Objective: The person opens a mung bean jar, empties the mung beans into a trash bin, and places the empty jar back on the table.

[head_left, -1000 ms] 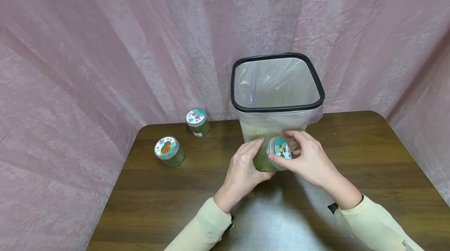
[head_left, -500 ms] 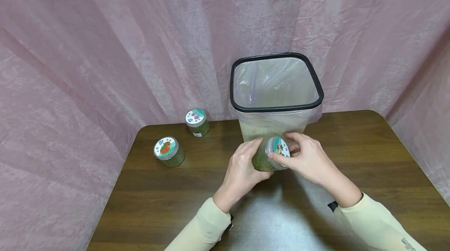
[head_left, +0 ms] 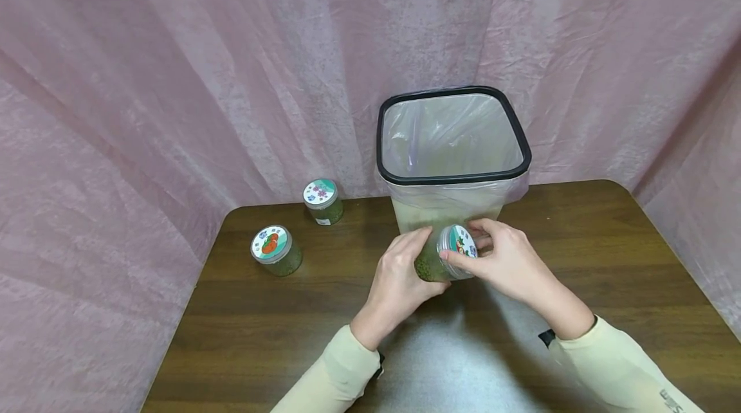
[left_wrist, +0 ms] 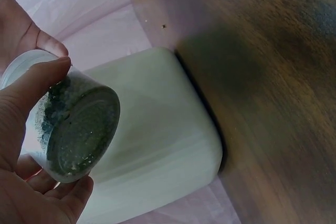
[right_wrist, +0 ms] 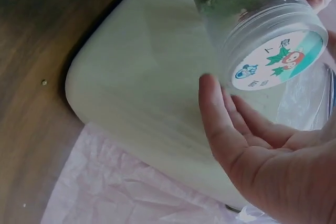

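A clear jar (head_left: 428,260) of small green grains is tilted in front of the bin, its lid turned to the right. My left hand (head_left: 399,271) grips the jar's body, thumb below and fingers over the far side. The jar's round base (left_wrist: 84,132) faces the left wrist camera. My right hand (head_left: 506,262) is around the lid (head_left: 461,246), thumb on its near edge and fingers along the far side. Close up, the right index fingertip (right_wrist: 207,85) lies just off the lid's edge. The lid carries a white and teal picture label.
A pale bin (head_left: 419,210) with a black rim (head_left: 454,179) and clear plastic liner stands behind my hands. Two similar lidded jars stand to the left, one with an orange fruit picture (head_left: 278,250), one with pink flowers (head_left: 323,202). Pink curtain (head_left: 278,78) hangs behind the wooden table (head_left: 243,336).
The lid's label has turned slightly under my right hand, and the right fingers have shifted a little around it. My left hand keeps its grip on the jar in nearly the same place.
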A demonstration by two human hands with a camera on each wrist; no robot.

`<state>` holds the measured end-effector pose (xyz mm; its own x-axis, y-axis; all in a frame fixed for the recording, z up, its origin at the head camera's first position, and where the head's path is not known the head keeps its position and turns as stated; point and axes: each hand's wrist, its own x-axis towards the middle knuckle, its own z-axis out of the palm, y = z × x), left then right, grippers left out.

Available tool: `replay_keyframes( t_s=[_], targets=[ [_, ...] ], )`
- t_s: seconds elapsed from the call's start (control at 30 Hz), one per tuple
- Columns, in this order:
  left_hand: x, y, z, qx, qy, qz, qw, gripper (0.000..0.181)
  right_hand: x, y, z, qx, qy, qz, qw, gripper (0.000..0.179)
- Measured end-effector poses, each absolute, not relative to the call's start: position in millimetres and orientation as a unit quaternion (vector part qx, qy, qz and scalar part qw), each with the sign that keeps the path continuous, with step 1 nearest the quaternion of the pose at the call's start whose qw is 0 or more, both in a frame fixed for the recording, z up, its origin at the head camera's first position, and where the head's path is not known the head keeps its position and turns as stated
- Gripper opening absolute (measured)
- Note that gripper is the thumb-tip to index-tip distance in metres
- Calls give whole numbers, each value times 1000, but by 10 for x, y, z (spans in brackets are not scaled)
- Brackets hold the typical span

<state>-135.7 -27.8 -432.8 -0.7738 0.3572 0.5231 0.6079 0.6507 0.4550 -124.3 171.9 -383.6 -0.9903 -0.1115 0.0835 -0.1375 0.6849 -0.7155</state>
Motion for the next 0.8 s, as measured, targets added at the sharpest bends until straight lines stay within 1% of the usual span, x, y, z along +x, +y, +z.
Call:
replay_keyframes(
  t_s=[0.1, 0.17, 0.3, 0.4, 0.5, 0.57, 0.67, 0.8],
  targets=[
    [-1357, -285, -4330, -273, -887, -317, 196, 86, -1250, 1720, -3842, 72, -915, 397, 9, 70],
    [-1355, -293, -4335, -273, -888, -315, 193, 86, -1247, 1727, -3851, 100, -909, 404, 10, 69],
    [-1353, -306, -4343, -271, -890, -313, 192, 86, -1246, 1736, -3866, 144, -902, 407, 18, 77],
    [-1360, -309, -4342, -271, -888, -317, 194, 86, -1263, 1719, -3863, 121, -906, 404, 15, 79],
    [-1368, -306, -4338, -274, -885, -321, 195, 85, -1285, 1694, -3852, 72, -914, 400, -5, 75],
    [-1372, -305, -4339, -276, -885, -322, 192, 85, -1298, 1685, -3847, 57, -918, 393, -18, 72],
    [-1374, -310, -4342, -279, -885, -323, 188, 86, -1305, 1685, -3846, 58, -917, 393, -33, 68],
    [-1374, -323, -4350, -280, -885, -325, 183, 86, -1307, 1691, -3834, 82, -913, 399, -30, 68]
  ],
)
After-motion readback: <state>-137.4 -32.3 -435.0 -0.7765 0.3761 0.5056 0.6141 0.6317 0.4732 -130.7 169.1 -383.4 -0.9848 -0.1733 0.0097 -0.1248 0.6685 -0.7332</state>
